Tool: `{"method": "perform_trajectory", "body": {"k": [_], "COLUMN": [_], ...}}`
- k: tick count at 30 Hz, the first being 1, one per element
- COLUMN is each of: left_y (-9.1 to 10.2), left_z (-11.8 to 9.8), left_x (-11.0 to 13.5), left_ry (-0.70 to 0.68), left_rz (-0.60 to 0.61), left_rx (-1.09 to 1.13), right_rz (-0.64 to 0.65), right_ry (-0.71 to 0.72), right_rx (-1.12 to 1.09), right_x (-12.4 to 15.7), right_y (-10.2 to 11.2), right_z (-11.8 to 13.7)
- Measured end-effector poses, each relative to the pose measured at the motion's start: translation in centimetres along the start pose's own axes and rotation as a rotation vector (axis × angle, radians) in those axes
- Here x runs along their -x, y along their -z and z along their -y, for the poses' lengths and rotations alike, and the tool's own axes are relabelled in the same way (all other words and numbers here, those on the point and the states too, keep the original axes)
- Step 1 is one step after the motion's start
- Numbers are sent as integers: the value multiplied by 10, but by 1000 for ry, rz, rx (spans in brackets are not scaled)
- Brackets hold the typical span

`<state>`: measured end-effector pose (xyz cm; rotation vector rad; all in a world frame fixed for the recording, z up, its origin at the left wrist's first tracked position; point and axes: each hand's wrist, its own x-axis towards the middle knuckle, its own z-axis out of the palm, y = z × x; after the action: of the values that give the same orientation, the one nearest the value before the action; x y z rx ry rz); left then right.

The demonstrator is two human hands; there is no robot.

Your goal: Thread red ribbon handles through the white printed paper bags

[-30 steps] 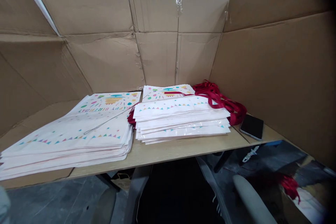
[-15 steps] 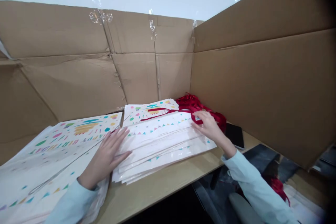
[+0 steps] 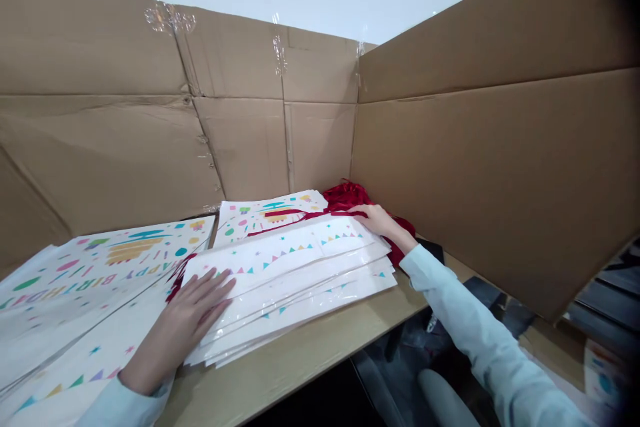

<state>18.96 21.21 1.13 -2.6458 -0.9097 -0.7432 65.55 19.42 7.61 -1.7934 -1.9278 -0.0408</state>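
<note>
A pile of white printed sheets (image 3: 300, 267) with coloured pennants lies on the table in front of me. My left hand (image 3: 187, 310) rests flat on its left end, fingers stretched out. At the pile's far right edge, my right hand (image 3: 377, 220) has its fingers together on a red ribbon (image 3: 345, 214); the thumb is mostly hidden. Dark red ribbon ends (image 3: 176, 280) stick out beside my left hand. Behind the pile, a sheet with a cake print (image 3: 245, 219) is partly covered, with ribbon strands across it.
More white sheets marked HAPPY BIRTHDAY (image 3: 85, 273) spread at the left. A heap of red ribbon (image 3: 347, 195) sits in the back corner. Tall cardboard walls (image 3: 245, 147) close off the back and right. The wooden table's front edge (image 3: 295, 353) runs along the near side.
My right hand has drawn left and its fingers have come together on the ribbon. The pile's top sheet lies smoother, and red ribbon ends now show at its left end. The view has shifted.
</note>
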Motion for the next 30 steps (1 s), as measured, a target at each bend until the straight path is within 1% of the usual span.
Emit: {"method": "perform_trajectory", "body": {"k": [2,4,6,8,11,12,14,16,19,21,24,26,28,30], "left_y": [-1,-1,0,1,4,4,6,6,8,9,11,10,7,3], "left_z": [0,1,3,5,9,10,13,13,10,7,1,0,0,-1], "left_x": [1,2,4,8,19,24,32,37,39,35,27,22,18,16], "left_ry": [2,-10,-27,-51,-75,-76,-61,-41,-41,-46,-42,-60,-92,-114], "left_rz": [-3,-3,-9,-33,-50,-45,-28,-26,-73,-110,-117,-116,-121,-118], "left_rx": [0,-15,-43,-72,-90,-88,-82,-89,-122,-143,-171,-186,-192,-191], "right_rz": [-52,-112,-205,-325,-463,-489,-502,-466,-372,-249,-34,56,78,20], "right_ry": [-93,-244,-421,-556,-632,-640,-628,-592,-526,-465,-375,-348,-334,-322], "right_rx": [-34,-137,-250,-304,-308,-311,-320,-322,-304,-213,-69,-53,-50,-33], "right_x": [-4,-6,-8,-12,-18,-19,-20,-19,-17,-17,-17,-18,-17,-15], "right_y": [5,13,25,42,67,74,83,84,75,66,50,41,33,27], "right_z": [-11,-24,-38,-52,-66,-69,-71,-69,-64,-60,-55,-51,-42,-29]}}
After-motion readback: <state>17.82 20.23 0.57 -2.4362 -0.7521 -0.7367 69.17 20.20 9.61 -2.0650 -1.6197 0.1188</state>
